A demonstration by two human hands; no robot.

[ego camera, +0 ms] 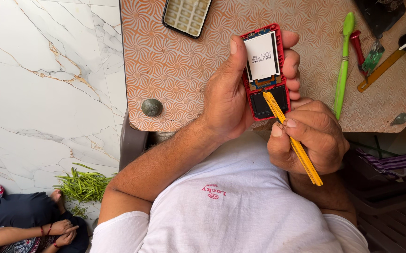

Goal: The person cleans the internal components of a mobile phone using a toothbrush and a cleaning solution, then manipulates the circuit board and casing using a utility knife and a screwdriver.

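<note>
We grip the opened red phone (265, 70) upright in our left hand (231, 93), fingers wrapped round its edges, while our right hand (308, 140) pinches the yellow tool (291, 138), tip touching the phone's lower half just above those fingers.

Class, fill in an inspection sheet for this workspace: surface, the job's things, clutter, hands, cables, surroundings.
Surface: patterned orange tabletop, round metal stud.
Job's things: opened red phone body, white screen panel showing; yellow flat tool, tip on the phone's dark lower bay.
Clutter: black-framed keypad piece, green toothbrush, red-handled tool, orange ruler.
Hands: left hand grips phone; right hand grips yellow tool.
Cables: nothing seen.
Surroundings: white marble floor, green beans, seated person.
</note>
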